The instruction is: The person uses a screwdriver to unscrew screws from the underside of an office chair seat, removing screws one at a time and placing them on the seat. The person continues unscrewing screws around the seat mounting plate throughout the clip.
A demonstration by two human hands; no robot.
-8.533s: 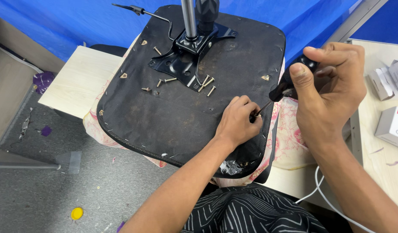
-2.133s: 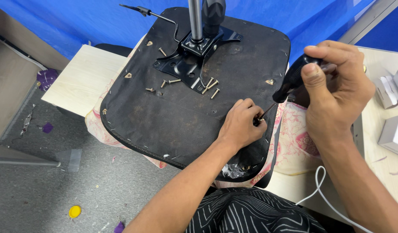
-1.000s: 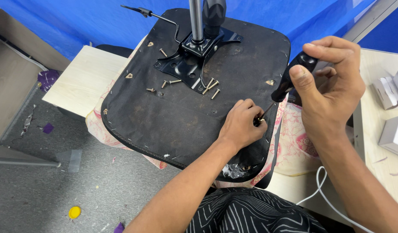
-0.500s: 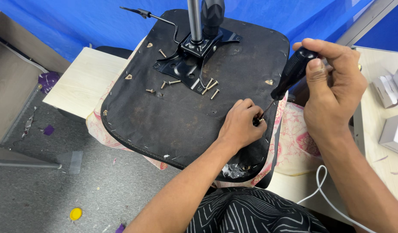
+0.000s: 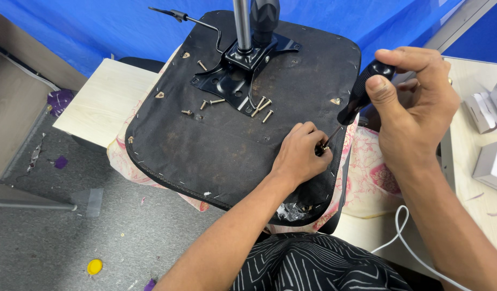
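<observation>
An upturned chair seat [image 5: 221, 140] with a black fabric underside lies before me, its black metal bracket [image 5: 237, 75] and chrome post [image 5: 240, 24] at the far side. My right hand [image 5: 415, 102] grips the black handle of a screwdriver [image 5: 361, 94], the shaft angled down to the seat's right edge. My left hand [image 5: 301, 156] rests on the seat with its fingers pinched around the screwdriver's tip. Several loose screws [image 5: 262, 108] lie near the bracket.
A pale wooden board [image 5: 100, 102] sits under the seat at left, with blue sheeting [image 5: 87, 27] behind. Floral fabric [image 5: 367, 172] hangs at the seat's right. White boxes [image 5: 494, 164] stand on the table at right, and a white cable [image 5: 405, 237] loops below it. Grey floor with scraps lies at left.
My right hand has rocked the screwdriver handle slightly up and back at the same spot. My left hand has stayed pinched at the tip on the seat's right edge.
</observation>
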